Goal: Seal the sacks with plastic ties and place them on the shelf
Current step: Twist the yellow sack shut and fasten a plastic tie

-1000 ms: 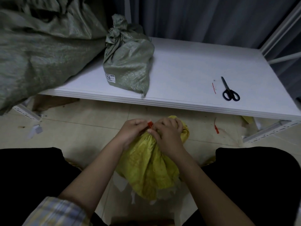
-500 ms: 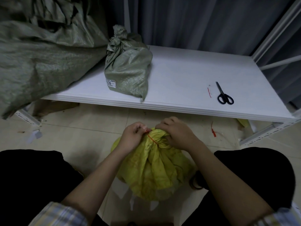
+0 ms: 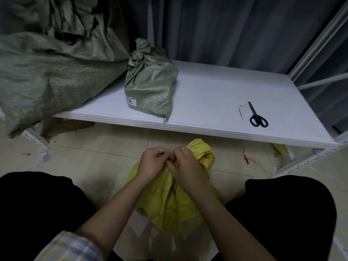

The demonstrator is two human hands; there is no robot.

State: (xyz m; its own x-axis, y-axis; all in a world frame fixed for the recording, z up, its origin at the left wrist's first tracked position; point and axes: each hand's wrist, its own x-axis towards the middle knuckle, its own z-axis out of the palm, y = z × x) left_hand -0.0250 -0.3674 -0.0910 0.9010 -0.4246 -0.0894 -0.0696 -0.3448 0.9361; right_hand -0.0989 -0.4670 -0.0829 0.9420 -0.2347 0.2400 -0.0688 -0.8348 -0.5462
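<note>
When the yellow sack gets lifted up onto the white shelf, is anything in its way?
Nothing visible blocks it. The yellow sack sits on the floor just before the shelf. The shelf part straight ahead is bare, between the green sack and the scissors.

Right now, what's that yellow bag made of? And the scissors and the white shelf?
The yellow sack looks like woven plastic: crinkly, with a fine weave and a slight sheen. The scissors seem to have dark metal blades and glossy black handles, probably plastic. The white shelf looks like a smooth, matte painted board; whether wood or something else, I can't tell.
</note>
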